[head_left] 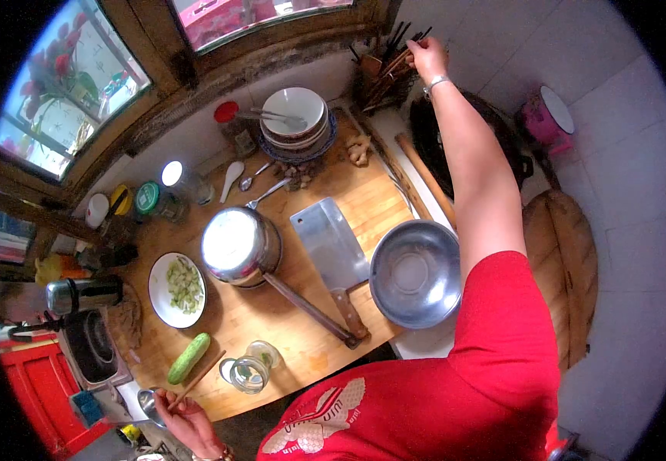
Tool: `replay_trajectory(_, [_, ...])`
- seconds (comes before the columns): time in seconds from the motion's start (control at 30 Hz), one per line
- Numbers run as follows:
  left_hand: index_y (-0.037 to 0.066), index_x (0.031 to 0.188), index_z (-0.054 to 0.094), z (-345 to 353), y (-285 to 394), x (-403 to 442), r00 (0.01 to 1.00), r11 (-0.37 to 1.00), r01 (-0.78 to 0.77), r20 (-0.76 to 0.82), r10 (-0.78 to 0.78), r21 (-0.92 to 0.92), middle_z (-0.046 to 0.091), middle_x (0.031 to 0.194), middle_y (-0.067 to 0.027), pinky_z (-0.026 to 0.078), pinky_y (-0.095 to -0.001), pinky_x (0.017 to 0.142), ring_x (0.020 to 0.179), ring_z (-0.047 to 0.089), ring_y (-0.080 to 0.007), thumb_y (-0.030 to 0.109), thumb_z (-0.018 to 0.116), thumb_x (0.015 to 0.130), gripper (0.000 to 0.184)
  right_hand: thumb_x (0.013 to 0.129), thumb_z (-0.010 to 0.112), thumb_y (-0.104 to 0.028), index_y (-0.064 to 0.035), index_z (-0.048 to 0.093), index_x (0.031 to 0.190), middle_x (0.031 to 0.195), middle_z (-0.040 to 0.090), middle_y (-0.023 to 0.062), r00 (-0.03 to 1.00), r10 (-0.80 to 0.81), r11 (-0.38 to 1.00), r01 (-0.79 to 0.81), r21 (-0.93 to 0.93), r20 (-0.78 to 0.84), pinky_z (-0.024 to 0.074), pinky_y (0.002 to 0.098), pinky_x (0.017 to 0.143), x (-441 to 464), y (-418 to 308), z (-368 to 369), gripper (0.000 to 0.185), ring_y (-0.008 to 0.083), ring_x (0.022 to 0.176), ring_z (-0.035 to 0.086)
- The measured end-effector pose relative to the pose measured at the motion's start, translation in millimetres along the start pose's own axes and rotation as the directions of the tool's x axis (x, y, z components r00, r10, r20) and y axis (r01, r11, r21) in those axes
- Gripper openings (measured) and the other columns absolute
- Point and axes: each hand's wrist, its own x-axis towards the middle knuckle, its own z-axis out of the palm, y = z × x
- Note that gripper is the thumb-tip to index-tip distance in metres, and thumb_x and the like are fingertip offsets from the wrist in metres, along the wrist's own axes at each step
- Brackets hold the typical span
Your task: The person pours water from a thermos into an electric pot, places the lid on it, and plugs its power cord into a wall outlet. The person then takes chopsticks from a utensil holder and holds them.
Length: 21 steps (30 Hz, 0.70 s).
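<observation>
At the upper right, my right hand [430, 61] reaches out to a dark holder full of chopsticks [388, 71]. Its fingers are pinched together at the tip of a brown chopstick. Low on the left, my left hand [193, 430] is closed round a wooden chopstick [208, 373] that points up over the table edge. A metal ladle [149, 407] is right beside those fingers; whether they touch it I cannot tell. Close by lie a green cucumber [188, 359] and a glass jar [251, 369] standing on the wooden table.
A lidded saucepan [239, 244], a cleaver [331, 244], a steel bowl [415, 274] and a plate of chopped cucumber [158, 286] are on the table. Stacked bowls [294, 104], ginger [358, 150] and jars [149, 198] line the back. A black wok [433, 138] sits under my right arm.
</observation>
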Motion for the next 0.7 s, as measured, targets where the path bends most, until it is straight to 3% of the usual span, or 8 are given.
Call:
replay_trajectory(0.07, [0.011, 0.087, 0.053, 1.0, 0.3, -0.5, 1.000, 1.000, -0.005, 0.011, 0.004, 0.007, 0.048, 0.064, 0.0041, 0.038, -0.0163, 0.041, 0.046, 0.044, -0.0039, 0.024, 0.046, 0.092, 0.015, 0.079, 0.063, -0.027, 0.0005, 0.056, 0.085, 0.074, 0.064, 0.0085, 1.000, 0.014, 1.000, -0.014, 0.003, 0.018, 0.0486, 0.0265, 0.054, 1.3, -0.4, -4.5, 0.029, 0.0141, 0.058, 0.062])
replay_trajectory(0.13, [0.011, 0.087, 0.052, 5.0, 1.6, -3.7, 1.000, 1.000, 0.008, 0.010, -0.007, -0.023, 0.048, 0.064, 0.0041, 0.038, -0.0163, 0.041, 0.046, 0.043, -0.0039, 0.024, 0.045, 0.093, 0.015, 0.081, 0.061, -0.029, -0.0010, 0.054, 0.079, 0.065, 0.063, 0.0103, 1.000, 0.002, 1.000, -0.001, 0.028, -0.028, 0.0477, 0.0329, 0.058, -7.2, -13.0, -15.5, 0.029, 0.0183, 0.057, 0.061])
replay_trajectory(0.27, [0.011, 0.087, 0.052, 5.1, 3.7, -4.8, 1.000, 0.999, 0.006, 0.022, -0.004, -0.047, 0.047, 0.064, 0.0040, 0.038, -0.0162, 0.041, 0.045, 0.042, -0.0042, 0.024, 0.045, 0.093, 0.016, 0.080, 0.061, -0.030, -0.0006, 0.056, 0.079, 0.063, 0.063, 0.0092, 0.999, -0.049, 0.999, 0.049, -0.007, -0.016, 0.0478, 0.0316, 0.058, 8.7, 8.6, -20.2, 0.030, 0.0177, 0.057, 0.062])
replay_trajectory(0.37, [0.008, 0.089, 0.049, -5.0, 6.0, -1.6, 0.989, 0.996, 0.024, 0.144, -0.011, -0.083, 0.050, 0.069, -0.0001, 0.044, -0.0172, 0.042, 0.049, 0.047, -0.0071, 0.020, 0.043, 0.094, 0.014, 0.080, 0.061, -0.029, -0.0006, 0.057, 0.083, 0.066, 0.064, 0.0087, 0.997, -0.045, 0.999, 0.046, 0.014, -0.067, 0.0482, 0.0312, 0.059, 5.0, -4.8, -41.7, 0.029, 0.0166, 0.059, 0.062])
replay_trajectory(0.5, [0.007, 0.090, 0.049, -8.7, 9.1, -3.7, 0.987, 0.998, -0.005, 0.162, 0.016, -0.069, 0.050, 0.071, -0.0001, 0.045, -0.0171, 0.043, 0.050, 0.047, -0.0070, 0.020, 0.041, 0.094, 0.015, 0.083, 0.060, -0.018, -0.0007, 0.055, 0.088, 0.076, 0.063, 0.0079, 0.994, 0.010, 0.921, 0.034, 0.387, -0.112, 0.0483, 0.0248, 0.051, 7.8, -12.8, -74.2, 0.019, 0.0143, 0.059, 0.062])
replay_trajectory(0.57, [0.007, 0.090, 0.049, -10.2, 8.8, -2.4, 0.983, 0.997, -0.005, 0.180, 0.020, -0.083, 0.051, 0.071, -0.0001, 0.045, -0.0171, 0.044, 0.050, 0.047, -0.0070, 0.020, 0.041, 0.094, 0.016, 0.083, 0.061, -0.017, -0.0012, 0.054, 0.088, 0.076, 0.062, 0.0078, 0.994, 0.042, 0.896, 0.007, 0.443, -0.100, 0.0485, 0.0246, 0.050, 12.6, -7.5, -91.5, 0.018, 0.0144, 0.060, 0.062])
replay_trajectory(0.7, [0.009, 0.090, 0.051, 0.0, 7.6, -4.3, 0.999, 0.998, -0.009, 0.044, 0.012, -0.069, 0.049, 0.068, 0.0018, 0.042, -0.0170, 0.041, 0.047, 0.044, -0.0057, 0.022, 0.042, 0.094, 0.017, 0.083, 0.061, -0.014, -0.0016, 0.053, 0.086, 0.076, 0.061, 0.0082, 0.989, 0.104, 0.815, -0.026, 0.579, -0.102, 0.0492, 0.0236, 0.050, 4.4, -7.5, -109.5, 0.015, 0.0151, 0.062, 0.062])
